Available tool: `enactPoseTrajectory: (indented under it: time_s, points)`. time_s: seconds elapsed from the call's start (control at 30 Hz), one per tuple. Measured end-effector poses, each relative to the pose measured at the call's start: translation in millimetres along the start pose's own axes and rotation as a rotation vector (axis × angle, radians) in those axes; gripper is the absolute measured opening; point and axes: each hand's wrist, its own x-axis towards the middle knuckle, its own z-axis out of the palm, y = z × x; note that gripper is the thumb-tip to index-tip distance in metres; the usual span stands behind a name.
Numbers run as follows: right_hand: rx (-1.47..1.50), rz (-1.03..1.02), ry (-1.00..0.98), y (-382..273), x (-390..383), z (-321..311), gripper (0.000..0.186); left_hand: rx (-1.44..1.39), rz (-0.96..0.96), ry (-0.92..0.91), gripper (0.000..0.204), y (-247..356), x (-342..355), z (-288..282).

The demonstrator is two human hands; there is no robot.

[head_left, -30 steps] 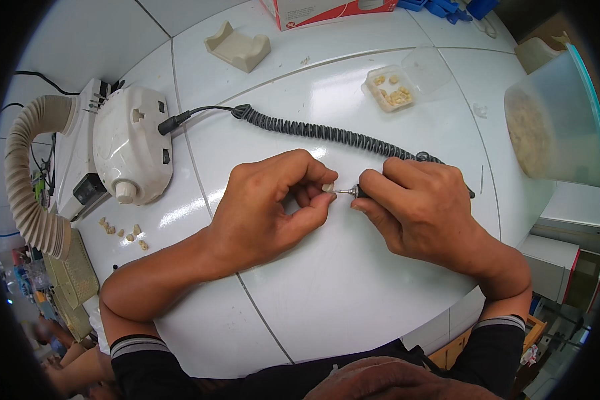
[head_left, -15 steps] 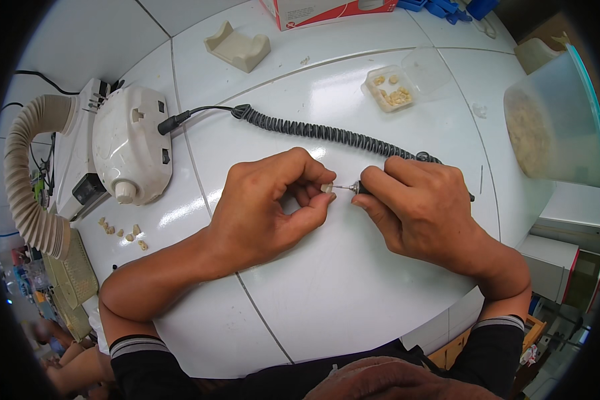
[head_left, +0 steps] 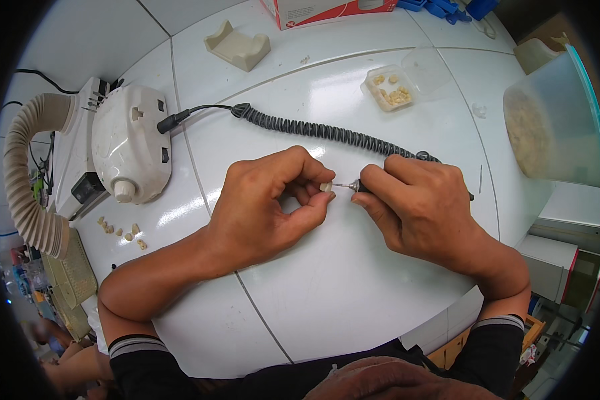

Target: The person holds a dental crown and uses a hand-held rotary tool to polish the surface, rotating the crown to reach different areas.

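Observation:
Between the thumb and fingertips of my left hand point(head_left: 267, 207) is pinched a small cream tooth-like piece point(head_left: 326, 187). My right hand point(head_left: 423, 210) is closed round a rotary grinding handpiece point(head_left: 356, 187), most of whose body the fingers cover. Its thin metal bur point(head_left: 341, 185) points left and meets the piece, or nearly so; I cannot tell whether it is spinning. A black coiled cord point(head_left: 327, 131) runs from behind my right hand to the white motor control unit point(head_left: 130, 147) on the left.
Several loose cream pieces point(head_left: 128, 235) lie beside my left forearm. Farther back are a clear lidded box point(head_left: 371, 90) of similar pieces, a beige cradle point(head_left: 240, 48) and a red-and-white carton point(head_left: 333, 15). A ribbed hose point(head_left: 19, 160) curves at left; a translucent tub point(head_left: 563, 120) stands right.

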Motion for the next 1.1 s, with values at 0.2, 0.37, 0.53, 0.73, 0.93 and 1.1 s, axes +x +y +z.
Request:
enactPoseTrajectory:
  time_s: [0.2, 0.37, 0.53, 0.73, 0.93, 1.1]
  points:
    - [-0.001, 0.009, -0.007, -0.6, 0.2, -0.1, 0.023, 0.001, -0.003, 0.004, 0.021, -0.4, 0.5, 0.7]
    - [-0.013, 0.004, -0.004, -1.9, 0.4, -0.4, 0.023, 0.006, 0.006, 0.007, 0.020, -0.2, 0.5, 0.1]
    - [-0.007, -0.009, 0.008, -1.1, 0.7, 0.1, 0.023, -0.002, -0.001, 0.007, 0.019, 0.5, 1.7, 0.3]
    - [-0.004, -0.002, -0.007, -2.1, 0.8, -1.4, 0.023, -0.085, -0.053, -0.008, 0.019, 0.8, 1.9, -0.6]
    - [-0.003, 0.007, -0.005, -1.6, 0.7, 0.0, 0.022, -0.087, -0.064, -0.007, 0.019, 1.3, 2.1, -0.2]
    - [0.002, -0.011, -0.008, -1.2, 0.7, -0.1, 0.022, -0.071, -0.068, -0.013, 0.020, 2.1, 1.6, -1.1]
